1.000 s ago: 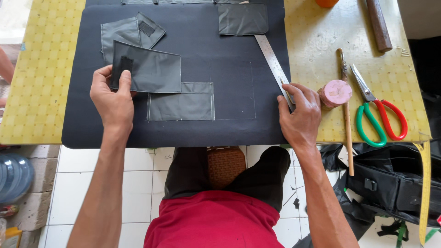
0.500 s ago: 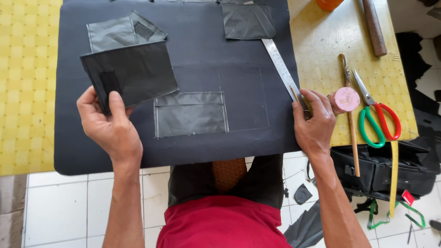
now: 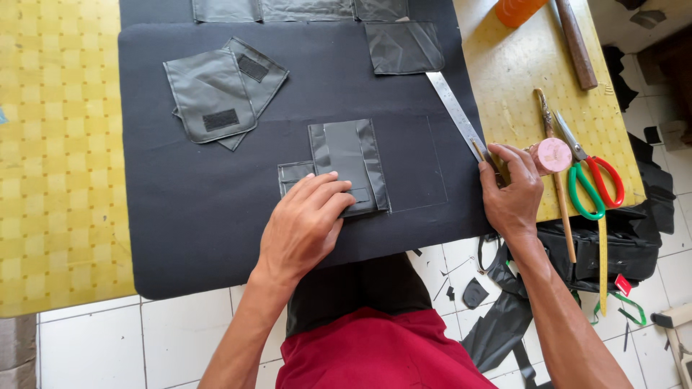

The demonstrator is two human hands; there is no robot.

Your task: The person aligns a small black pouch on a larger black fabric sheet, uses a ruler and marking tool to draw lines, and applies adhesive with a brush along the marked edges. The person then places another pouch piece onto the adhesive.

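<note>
Two hands are working over a large black fabric sheet (image 3: pixel 216 216) that is covering a yellow-checked table (image 3: pixel 58 180). At the sheet's centre, the left hand (image 3: pixel 303 227) is pressing flat, fingers together, on a dark grey pocket piece (image 3: pixel 349 166) — it is sitting over a smaller grey patch (image 3: pixel 294 173). Any sideways push risks sliding the piece off its chalk outline. At three o'clock the right hand (image 3: pixel 513 194) is pinching the steel ruler (image 3: pixel 455 115), fingers curled on its end; lifting carelessly could drag the sheet toward the near edge, which is overhanging. Open cloth is lying at nine o'clock — scissors (image 3: pixel 591 180) are crowding the right.
</note>
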